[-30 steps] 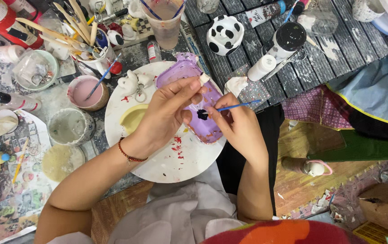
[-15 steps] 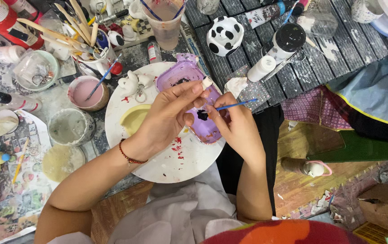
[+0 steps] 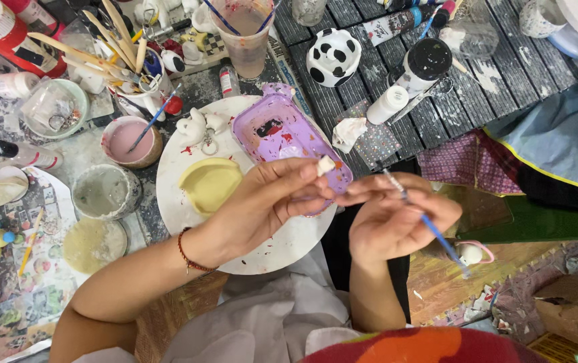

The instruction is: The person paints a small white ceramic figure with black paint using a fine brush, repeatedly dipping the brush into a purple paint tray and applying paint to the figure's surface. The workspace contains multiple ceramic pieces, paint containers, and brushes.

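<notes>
My left hand (image 3: 262,205) pinches a small white clay piece (image 3: 326,165) between thumb and fingertips, just above the lower edge of a purple paint tray (image 3: 268,128). My right hand (image 3: 396,218) is palm up beside it, fingertips touching the left hand, and it holds a thin blue-handled brush (image 3: 430,225) that slants down to the right. Both hands hover over a round white board (image 3: 174,195) that carries the tray, a yellow oval dish (image 3: 209,185) and small white clay figures (image 3: 198,126).
Left of the board stand a pink paint cup with a brush (image 3: 129,140), a grey water cup (image 3: 104,191) and a jar of wooden tools (image 3: 124,57). A black-and-white panda pot (image 3: 332,57), bottles and a plastic cup sit behind. Another person's blue sleeve (image 3: 558,134) is at right.
The right hand has pulled the brush away from the clay piece and turned palm up; the brush now points down to the right. The left hand lifted the piece slightly toward me.
</notes>
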